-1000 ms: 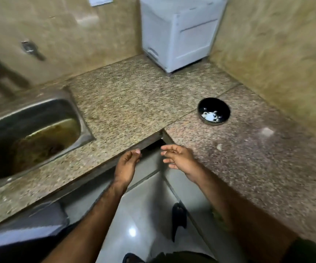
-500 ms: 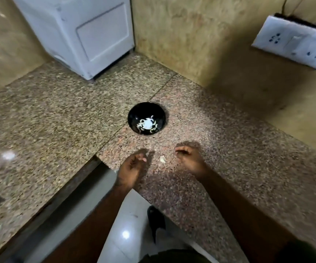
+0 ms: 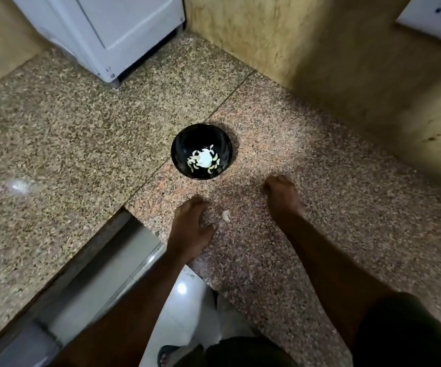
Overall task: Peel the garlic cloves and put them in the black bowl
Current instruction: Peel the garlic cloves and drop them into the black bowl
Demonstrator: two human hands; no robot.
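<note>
Now, scene: we look down on a speckled granite tabletop (image 3: 55, 123) in a kitchen corner, with a white appliance (image 3: 113, 30) against the wall behind.
Bowl: the black bowl (image 3: 201, 151) sits upright near the middle of the tabletop, with pale garlic pieces (image 3: 203, 160) gathered at its bottom.
Clove: one small pale garlic clove (image 3: 225, 215) lies on the stone between our hands, near the front edge and a little way short of the bowl. We cannot tell whether its skin is on or off.
Left hand: our left hand (image 3: 191, 223) rests on the tabletop just beside the clove, fingers loosely curled and holding nothing, as far as we can see.
Right hand: our right hand (image 3: 281, 193) sits knuckles-up further right, fingers tucked under. Whether it grips anything underneath, we cannot tell.
Handling: we judge the clove light and firm, with thin papery skin that tears easily. A peeled one would likely be a bit slick.
Where to hold: a fingertip pinch across its fat middle looks best, leaving the pointed ends free so the skin can be picked off.
Risk: it is so small it could skid off the near edge to the floor (image 3: 187, 300) if nudged.
Progress: several pieces are already in the bowl, and this one is not.
</note>
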